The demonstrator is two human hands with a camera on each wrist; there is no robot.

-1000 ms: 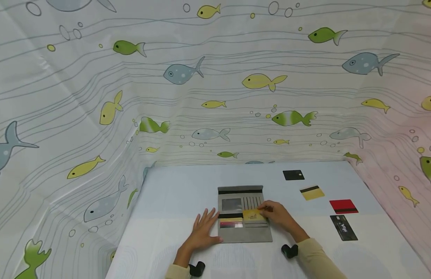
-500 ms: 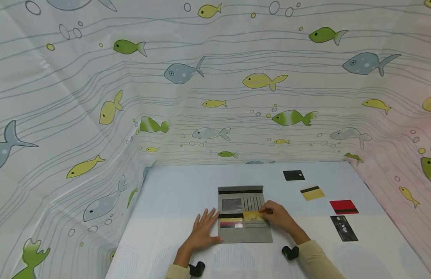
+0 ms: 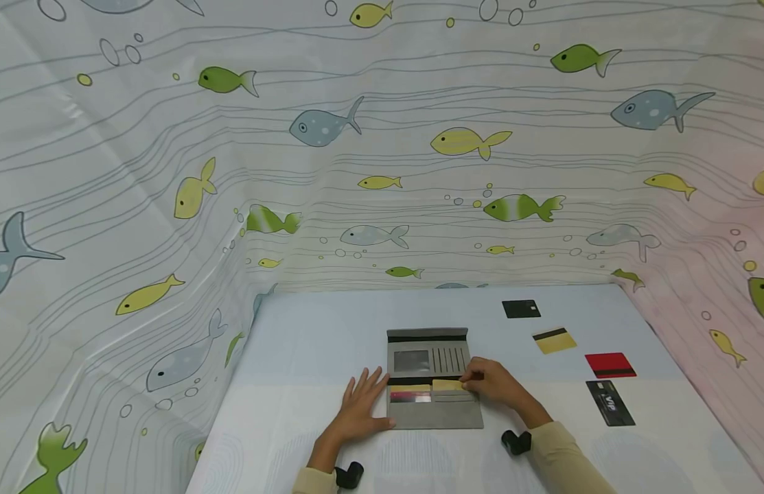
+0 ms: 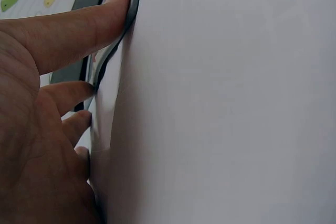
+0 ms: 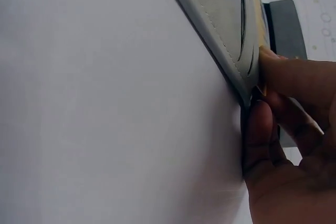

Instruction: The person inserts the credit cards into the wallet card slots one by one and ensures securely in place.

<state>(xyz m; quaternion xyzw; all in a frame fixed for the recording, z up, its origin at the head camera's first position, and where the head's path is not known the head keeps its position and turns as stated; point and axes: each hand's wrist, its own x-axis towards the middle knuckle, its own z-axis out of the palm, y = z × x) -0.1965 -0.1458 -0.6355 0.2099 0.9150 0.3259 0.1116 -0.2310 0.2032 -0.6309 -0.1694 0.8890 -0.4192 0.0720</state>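
Left hand [image 3: 360, 410] spread, touching the left edge of the unfolded grey wallet [image 3: 435, 417]. Right hand [image 3: 494, 383], nearer, pinches the right end of the gold card [image 3: 446, 385], mostly sunk in the wallet's right-side slot, long edge running left-right.

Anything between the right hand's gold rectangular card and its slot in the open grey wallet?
Nothing visible: the gold card, pinched by the right hand at its right end, is partly inside a slot of the grey wallet. The left hand touches the opposite side.
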